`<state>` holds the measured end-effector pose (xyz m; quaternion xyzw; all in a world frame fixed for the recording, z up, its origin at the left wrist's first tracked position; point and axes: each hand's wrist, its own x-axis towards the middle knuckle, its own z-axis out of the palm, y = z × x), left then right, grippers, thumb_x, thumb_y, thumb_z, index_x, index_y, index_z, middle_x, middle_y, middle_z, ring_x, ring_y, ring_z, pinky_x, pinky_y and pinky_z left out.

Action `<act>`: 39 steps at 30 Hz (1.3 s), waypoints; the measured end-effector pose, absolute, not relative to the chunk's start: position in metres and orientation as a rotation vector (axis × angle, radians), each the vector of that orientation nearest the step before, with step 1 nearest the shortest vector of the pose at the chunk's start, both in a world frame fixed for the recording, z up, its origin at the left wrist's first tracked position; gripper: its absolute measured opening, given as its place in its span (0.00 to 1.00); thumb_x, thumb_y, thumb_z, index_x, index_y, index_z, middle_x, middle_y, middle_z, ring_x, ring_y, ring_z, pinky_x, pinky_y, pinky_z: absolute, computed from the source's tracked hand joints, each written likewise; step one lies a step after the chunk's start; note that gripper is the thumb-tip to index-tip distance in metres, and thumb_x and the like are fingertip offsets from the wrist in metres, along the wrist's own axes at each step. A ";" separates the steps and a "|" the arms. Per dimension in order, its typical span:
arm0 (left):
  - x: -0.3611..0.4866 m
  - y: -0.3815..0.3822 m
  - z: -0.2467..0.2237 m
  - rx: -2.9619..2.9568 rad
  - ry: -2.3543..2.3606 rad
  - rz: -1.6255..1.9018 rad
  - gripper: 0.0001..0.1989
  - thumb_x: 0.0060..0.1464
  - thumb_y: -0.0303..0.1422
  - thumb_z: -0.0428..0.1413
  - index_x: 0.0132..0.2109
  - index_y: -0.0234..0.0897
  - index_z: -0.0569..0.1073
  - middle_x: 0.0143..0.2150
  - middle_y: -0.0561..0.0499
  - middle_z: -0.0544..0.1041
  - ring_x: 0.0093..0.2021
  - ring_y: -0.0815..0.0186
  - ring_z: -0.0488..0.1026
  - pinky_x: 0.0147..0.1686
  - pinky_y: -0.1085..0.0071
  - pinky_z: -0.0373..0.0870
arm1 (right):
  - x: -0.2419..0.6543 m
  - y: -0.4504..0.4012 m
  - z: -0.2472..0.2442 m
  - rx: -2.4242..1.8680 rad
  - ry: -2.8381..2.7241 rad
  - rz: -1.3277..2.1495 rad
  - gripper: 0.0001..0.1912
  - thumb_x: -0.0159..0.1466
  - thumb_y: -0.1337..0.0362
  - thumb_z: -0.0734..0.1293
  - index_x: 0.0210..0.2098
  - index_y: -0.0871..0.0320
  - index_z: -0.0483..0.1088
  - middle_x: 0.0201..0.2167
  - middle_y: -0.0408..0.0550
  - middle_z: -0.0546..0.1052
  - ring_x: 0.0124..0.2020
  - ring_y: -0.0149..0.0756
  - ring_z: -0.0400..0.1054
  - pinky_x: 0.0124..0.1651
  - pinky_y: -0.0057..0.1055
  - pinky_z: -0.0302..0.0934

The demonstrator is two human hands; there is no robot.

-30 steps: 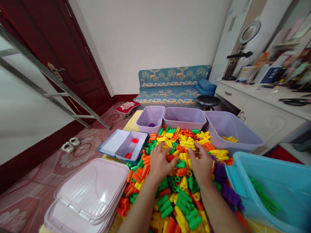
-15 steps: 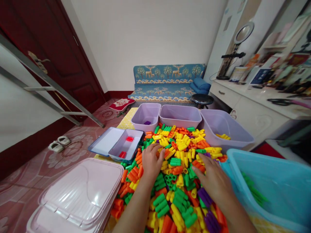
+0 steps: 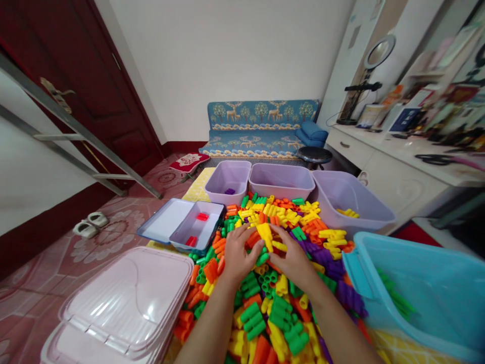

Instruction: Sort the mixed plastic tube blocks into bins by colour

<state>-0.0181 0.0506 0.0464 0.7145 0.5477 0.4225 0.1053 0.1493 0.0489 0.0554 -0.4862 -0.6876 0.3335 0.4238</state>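
Observation:
A large heap of plastic pieces in green, orange, yellow and purple (image 3: 350, 298) covers the middle of the table. My left hand (image 3: 241, 253) is in the heap, fingers curved over orange and green pieces. Facing it, my right hand (image 3: 290, 255) has its fingers curled at several yellow pieces (image 3: 265, 236) between the two hands. Whether either hand grips a piece is not clear. Purple pieces (image 3: 229, 191) lie in the back left lilac bin (image 3: 227, 198), yellow ones (image 3: 347, 213) in the right lilac bin (image 3: 364, 224), and green ones in the blue tub (image 3: 435, 283).
At the back stands a middle lilac bin (image 3: 280, 191). A shallow tray (image 3: 193, 227) with red pieces and stacked pale lids (image 3: 129, 298) lie on the left. Beyond the table are a blue sofa (image 3: 261, 141), a round stool (image 3: 314, 154) and a white desk (image 3: 409, 172).
My right hand has moved left, close to my left hand, and pieces have been gathered between them. More purple pieces show on the heap's right side.

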 end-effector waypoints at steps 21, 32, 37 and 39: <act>-0.020 0.045 0.046 2.161 1.233 1.399 0.29 0.56 0.42 0.56 0.63 0.42 0.63 0.65 0.42 0.63 0.64 0.54 0.60 0.61 0.56 0.57 | 0.156 0.037 0.046 -1.340 -1.775 0.439 0.17 0.63 0.61 0.63 0.51 0.57 0.69 0.50 0.54 0.75 0.51 0.46 0.69 0.55 0.43 0.63; -0.016 0.051 0.033 1.840 1.100 1.610 0.12 0.55 0.37 0.58 0.44 0.36 0.75 0.43 0.44 0.78 0.47 0.58 0.73 0.50 0.61 0.68 | 0.148 0.030 0.066 -1.459 -2.109 0.199 0.20 0.65 0.65 0.62 0.55 0.59 0.69 0.45 0.52 0.79 0.44 0.44 0.74 0.46 0.39 0.66; -0.023 0.054 0.026 1.371 1.209 1.686 0.18 0.58 0.41 0.55 0.51 0.36 0.71 0.49 0.44 0.76 0.51 0.59 0.73 0.52 0.63 0.67 | 0.166 0.035 0.057 -1.529 -1.946 0.181 0.17 0.64 0.62 0.63 0.51 0.56 0.73 0.39 0.51 0.80 0.38 0.44 0.75 0.43 0.39 0.67; -0.025 0.054 0.028 1.361 1.183 1.665 0.18 0.58 0.41 0.55 0.51 0.35 0.72 0.50 0.44 0.77 0.51 0.58 0.73 0.52 0.63 0.67 | 0.172 0.038 0.058 -1.481 -1.895 0.203 0.17 0.63 0.61 0.64 0.50 0.54 0.73 0.45 0.51 0.79 0.45 0.45 0.73 0.50 0.42 0.65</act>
